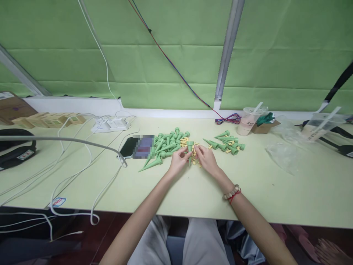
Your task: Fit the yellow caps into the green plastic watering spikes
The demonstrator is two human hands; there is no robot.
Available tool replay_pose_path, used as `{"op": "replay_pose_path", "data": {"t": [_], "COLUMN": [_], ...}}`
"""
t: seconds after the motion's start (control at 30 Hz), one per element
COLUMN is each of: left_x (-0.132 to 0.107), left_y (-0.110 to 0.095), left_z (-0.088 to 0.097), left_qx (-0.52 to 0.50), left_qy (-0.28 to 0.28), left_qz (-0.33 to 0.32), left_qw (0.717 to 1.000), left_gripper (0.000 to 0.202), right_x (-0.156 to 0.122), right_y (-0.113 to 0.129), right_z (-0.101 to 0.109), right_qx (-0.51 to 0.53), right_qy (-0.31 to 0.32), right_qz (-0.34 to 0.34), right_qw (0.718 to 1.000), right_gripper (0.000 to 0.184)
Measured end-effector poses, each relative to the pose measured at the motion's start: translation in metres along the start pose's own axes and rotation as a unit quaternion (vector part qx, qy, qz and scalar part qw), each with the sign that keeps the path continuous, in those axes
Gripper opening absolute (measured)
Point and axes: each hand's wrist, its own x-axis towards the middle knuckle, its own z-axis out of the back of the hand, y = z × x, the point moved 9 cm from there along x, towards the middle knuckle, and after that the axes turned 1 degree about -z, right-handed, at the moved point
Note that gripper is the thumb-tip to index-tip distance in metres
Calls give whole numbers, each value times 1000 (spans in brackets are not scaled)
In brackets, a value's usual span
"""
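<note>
My left hand (179,161) pinches a green plastic cone spike (190,150) and holds it upright, point down, over the table (193,191). My right hand (205,159) is closed beside it, fingertips among small yellow pieces (195,154) at the cone's top. A loose pile of green cones (165,145) lies just left of the hands. A smaller group of cones with yellow parts (227,142) lies to the right. My right wrist wears a bead bracelet (232,192).
A phone (138,147) lies left of the pile, with white cables (82,173) and a power strip (110,124) beyond. A plastic cup with a straw (248,120), a small box (264,127) and clear bags (286,151) stand at the right. Cardboard boxes (49,119) line the far left.
</note>
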Motion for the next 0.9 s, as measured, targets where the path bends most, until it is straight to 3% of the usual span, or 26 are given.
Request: {"op": "replay_pose_path", "data": {"t": [0.17,0.27,0.4,0.63,0.73,0.9], "left_x": [2,1,-4,-6,-6,-4], "left_y": [5,7,8,4,-1,-8], "left_z": [5,-4,-15,-15,-14,-8], "left_qx": [-26,-33,-26,-63,-55,25], "left_qy": [-1,62,122,129,134,98], "left_qz": [62,80,91,99,79,18], "left_qw": [998,994,988,985,986,995], "left_gripper": [49,50,50,44,40,39], "right_x": [1,-4,-12,-21,-22,-19], "right_y": [17,26,33,47,47,38], "right_z": [18,16,10,15,17,14], "right_qx": [-61,-131,-211,-231,-226,-201], "right_qy": [-61,-67,-68,-108,-110,-98], "right_qz": [142,230,298,349,353,335], "right_qw": [986,962,929,902,901,915], "right_gripper": [24,21,23,19,18,17]}}
